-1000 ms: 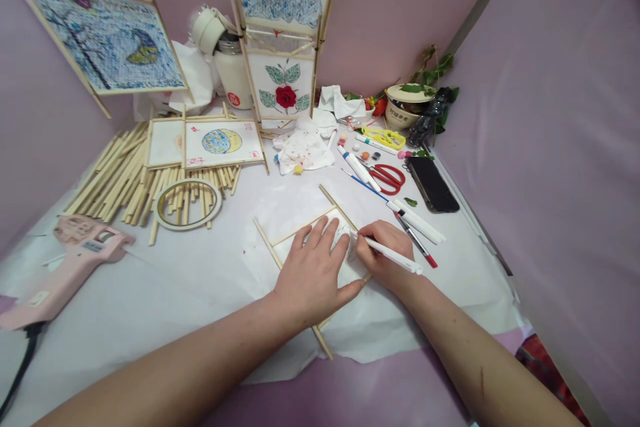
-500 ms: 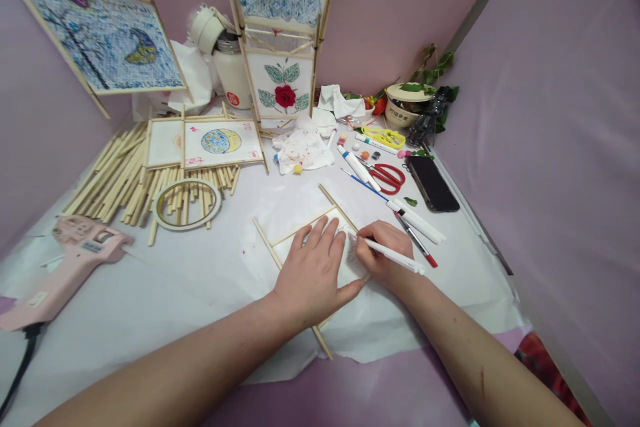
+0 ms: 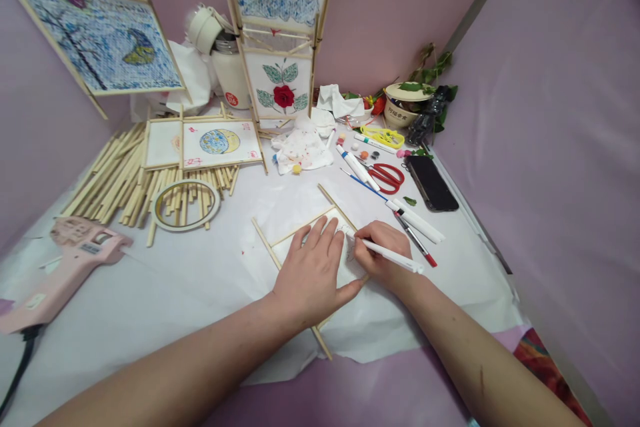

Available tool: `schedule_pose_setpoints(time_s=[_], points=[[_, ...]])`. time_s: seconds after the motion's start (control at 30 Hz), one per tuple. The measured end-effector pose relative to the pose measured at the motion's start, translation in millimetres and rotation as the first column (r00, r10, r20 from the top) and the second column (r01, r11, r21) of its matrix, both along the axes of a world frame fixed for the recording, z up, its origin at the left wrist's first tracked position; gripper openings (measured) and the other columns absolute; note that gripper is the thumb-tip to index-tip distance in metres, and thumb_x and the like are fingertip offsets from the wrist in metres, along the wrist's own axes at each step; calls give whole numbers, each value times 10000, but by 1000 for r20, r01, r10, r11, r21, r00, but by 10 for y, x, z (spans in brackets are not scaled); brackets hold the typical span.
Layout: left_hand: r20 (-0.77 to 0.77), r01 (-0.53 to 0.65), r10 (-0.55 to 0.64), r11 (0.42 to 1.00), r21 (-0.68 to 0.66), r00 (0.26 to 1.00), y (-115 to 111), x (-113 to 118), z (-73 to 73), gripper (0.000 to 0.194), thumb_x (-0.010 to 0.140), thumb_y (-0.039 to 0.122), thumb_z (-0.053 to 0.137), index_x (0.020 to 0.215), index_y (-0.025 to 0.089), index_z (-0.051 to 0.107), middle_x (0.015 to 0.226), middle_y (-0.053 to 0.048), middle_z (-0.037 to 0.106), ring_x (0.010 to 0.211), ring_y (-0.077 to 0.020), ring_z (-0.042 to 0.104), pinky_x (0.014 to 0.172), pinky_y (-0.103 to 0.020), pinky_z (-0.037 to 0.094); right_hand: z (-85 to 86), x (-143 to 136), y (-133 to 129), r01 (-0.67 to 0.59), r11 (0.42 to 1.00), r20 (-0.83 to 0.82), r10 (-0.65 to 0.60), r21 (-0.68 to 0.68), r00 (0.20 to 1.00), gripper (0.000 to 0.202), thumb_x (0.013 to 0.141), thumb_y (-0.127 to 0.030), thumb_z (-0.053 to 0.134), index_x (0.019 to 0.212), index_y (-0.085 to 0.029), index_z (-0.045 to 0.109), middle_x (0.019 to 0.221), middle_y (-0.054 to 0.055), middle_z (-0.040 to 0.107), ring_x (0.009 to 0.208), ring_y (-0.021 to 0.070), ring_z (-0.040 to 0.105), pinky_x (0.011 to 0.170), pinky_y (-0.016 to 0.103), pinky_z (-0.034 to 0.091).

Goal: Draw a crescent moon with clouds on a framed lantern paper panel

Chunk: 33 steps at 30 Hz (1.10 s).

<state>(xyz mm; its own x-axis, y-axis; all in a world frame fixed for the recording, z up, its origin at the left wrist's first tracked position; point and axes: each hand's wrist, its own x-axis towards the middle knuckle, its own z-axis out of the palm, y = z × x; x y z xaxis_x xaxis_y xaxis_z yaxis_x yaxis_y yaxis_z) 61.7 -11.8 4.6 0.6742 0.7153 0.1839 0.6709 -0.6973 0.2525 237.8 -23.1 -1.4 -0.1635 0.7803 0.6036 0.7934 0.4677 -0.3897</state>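
Observation:
My left hand [image 3: 316, 267] lies flat, fingers spread, over a white paper panel [image 3: 349, 271] framed with thin wooden sticks [image 3: 267, 245]. My right hand [image 3: 384, 255] pinches a white marker [image 3: 393, 254], its tip down at the panel's upper right part. Faint dark drawn lines show on the paper beside the tip. My left hand covers much of the panel's middle. Just right of my right hand, white markers [image 3: 415, 220] and a red-ended pen [image 3: 416, 240] lie on the table.
A pink glue gun [image 3: 70, 267] lies at left, near a tape roll [image 3: 159, 210] and a pile of wooden sticks [image 3: 107, 177]. Framed drawings [image 3: 283, 80] stand at the back. Red-handled scissors [image 3: 393, 178] and a phone [image 3: 431, 183] are on the right.
The view has shifted very slightly. Both hands stay in nearly the same place, the marker still at the paper.

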Motion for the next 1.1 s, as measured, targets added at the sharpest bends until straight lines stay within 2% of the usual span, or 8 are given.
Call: schedule_pose_setpoints(time_s=[1.1], points=[[16,-2,2,1000,-14,1000,-8,-8,12,692,850,619,514,1300,95,480,1465,-188,412,1410,-338,264,1128,-515,237,12,-2,-3,-1,1000,-2,1,-2,1000,110,796,-113,525,742,-206,550,625,4,597,575,138,546,575,266,441]])
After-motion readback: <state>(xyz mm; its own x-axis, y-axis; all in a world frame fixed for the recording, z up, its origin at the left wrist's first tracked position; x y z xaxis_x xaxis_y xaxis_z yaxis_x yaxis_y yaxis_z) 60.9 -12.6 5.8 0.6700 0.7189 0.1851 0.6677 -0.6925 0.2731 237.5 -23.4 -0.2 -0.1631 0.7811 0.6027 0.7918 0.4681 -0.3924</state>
